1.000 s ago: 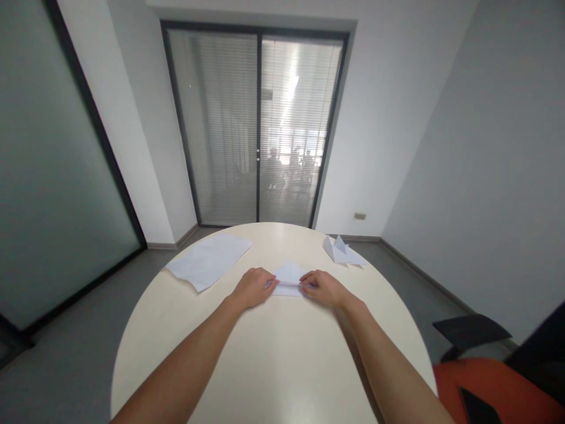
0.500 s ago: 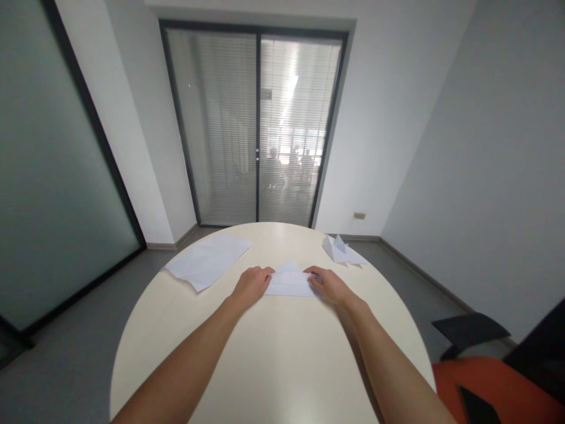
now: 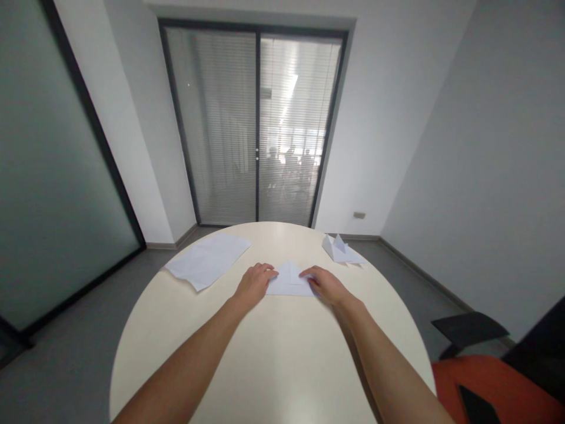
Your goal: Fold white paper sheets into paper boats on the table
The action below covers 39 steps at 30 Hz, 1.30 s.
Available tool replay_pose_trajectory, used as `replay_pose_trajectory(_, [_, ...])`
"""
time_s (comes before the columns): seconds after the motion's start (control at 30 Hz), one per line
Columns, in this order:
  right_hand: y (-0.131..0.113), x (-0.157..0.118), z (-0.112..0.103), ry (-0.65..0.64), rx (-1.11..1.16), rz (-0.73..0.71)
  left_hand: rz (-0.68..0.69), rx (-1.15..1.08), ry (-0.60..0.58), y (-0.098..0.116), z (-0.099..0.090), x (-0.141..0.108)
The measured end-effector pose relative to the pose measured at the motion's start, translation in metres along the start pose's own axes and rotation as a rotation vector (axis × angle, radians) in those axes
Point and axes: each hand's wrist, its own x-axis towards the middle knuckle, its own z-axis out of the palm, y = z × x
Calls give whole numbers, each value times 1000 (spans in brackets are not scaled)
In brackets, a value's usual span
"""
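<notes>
A folded sheet of white paper [image 3: 290, 286] lies on the round table, its peak pointing away from me and its straight edge towards me. My left hand [image 3: 256, 281] is closed at its left side, thumb and fingers on the paper. At the right side my right hand [image 3: 325, 282] pinches the paper in the same way, with its index finger reaching inward over the fold. Both hands partly cover the paper's outer corners.
On the cream round table [image 3: 282, 353], a loose white sheet [image 3: 209, 259] with a curled corner lies at the back left. Folded paper pieces [image 3: 342, 252] stand at the back right. An orange chair [image 3: 489, 383] with a black armrest [image 3: 471, 327] is at the right.
The paper's upper layer has been bent down nearer to me, so more of the peak shows. Both hands' fingertips have moved slightly inward.
</notes>
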Motion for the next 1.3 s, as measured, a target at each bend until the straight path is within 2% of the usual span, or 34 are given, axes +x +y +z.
replay_pose_trajectory(0.13, [1,1,3,1,-29,4,118,-4,-15,-2,0,1])
replay_pose_trajectory(0.23, [-1,1,5,12,-83,35,156,9,-36,-3,0,1])
replay_pose_trajectory(0.4, [-6,-1,2,9,-152,99,139,44,-55,3,-3,0])
replay_pose_trajectory(0.67, [-10,-2,-4,82,-276,168,63,129,-54,24,-7,-3])
replay_pose_trajectory(0.77, [-18,3,-5,156,-358,137,42,144,-72,27,-6,-4])
replay_pose_trajectory(0.87, [-33,8,3,195,-303,2,37,131,-75,27,-5,-5])
replay_pose_trajectory(0.93, [-44,9,13,128,-225,-126,41,119,-69,26,-4,-6])
replay_pose_trajectory(1.0, [-53,8,24,-5,-162,-170,43,105,-62,25,-3,-7])
replay_pose_trajectory(1.13, [-57,5,35,-186,-109,-17,34,87,-68,24,-3,-7])
replay_pose_trajectory(1.3, [-45,4,27,-209,-151,127,21,87,-69,25,-5,-6])
